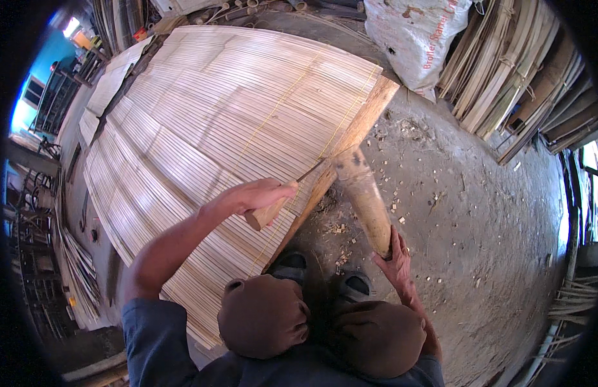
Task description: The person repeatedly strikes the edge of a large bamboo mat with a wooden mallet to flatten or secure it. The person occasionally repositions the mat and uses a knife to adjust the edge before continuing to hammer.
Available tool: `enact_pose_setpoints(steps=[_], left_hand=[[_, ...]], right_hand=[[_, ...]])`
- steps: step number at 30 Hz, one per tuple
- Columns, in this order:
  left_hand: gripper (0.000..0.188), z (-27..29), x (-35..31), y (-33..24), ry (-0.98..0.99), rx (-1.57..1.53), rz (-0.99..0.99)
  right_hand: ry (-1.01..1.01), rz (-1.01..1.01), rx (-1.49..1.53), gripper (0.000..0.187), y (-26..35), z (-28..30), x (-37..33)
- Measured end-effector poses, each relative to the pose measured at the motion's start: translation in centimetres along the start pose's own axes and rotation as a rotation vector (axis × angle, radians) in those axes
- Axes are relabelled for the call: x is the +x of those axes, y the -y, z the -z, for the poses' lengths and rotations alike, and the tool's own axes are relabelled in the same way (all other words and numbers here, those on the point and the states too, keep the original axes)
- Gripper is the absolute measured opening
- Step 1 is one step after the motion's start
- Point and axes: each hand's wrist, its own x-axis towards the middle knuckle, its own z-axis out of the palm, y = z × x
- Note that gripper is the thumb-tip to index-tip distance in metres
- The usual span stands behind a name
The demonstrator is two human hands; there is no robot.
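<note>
My left hand [268,193] is closed round the wooden handle [265,216] of a knife. Its thin dark blade [309,171] points away from me, lying over the near right edge of a slatted bamboo mat [209,103]. A thick length of bamboo [363,200] is gripped at its lower end by my right hand [397,261]. The bamboo's far end meets a wooden plank [367,116] along the mat's right edge, close to the blade tip. Yellow thread lines cross the slats. Whether the blade touches the bamboo, I cannot tell.
Small wood chips [341,228] lie scattered on the concrete floor [467,206]. A white sack [415,39] and bundled bamboo strips [499,58] stand at the far right. More long strips [76,271] lie at the left. My knees and sandals are just below the mat's edge.
</note>
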Motion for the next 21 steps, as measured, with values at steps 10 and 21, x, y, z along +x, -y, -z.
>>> enact_pose_setpoints(steps=[10,21], left_hand=[[0.055,-0.3,1.0,1.2,-0.003,-0.111,0.014],[0.051,0.6,-1.1,-2.2,-0.007,-0.338,0.049]], right_hand=[[0.109,0.027,-0.089,0.095,-1.0,-0.3,2.5],[0.112,0.104,-0.262,0.100,-2.0,-0.4,2.2]])
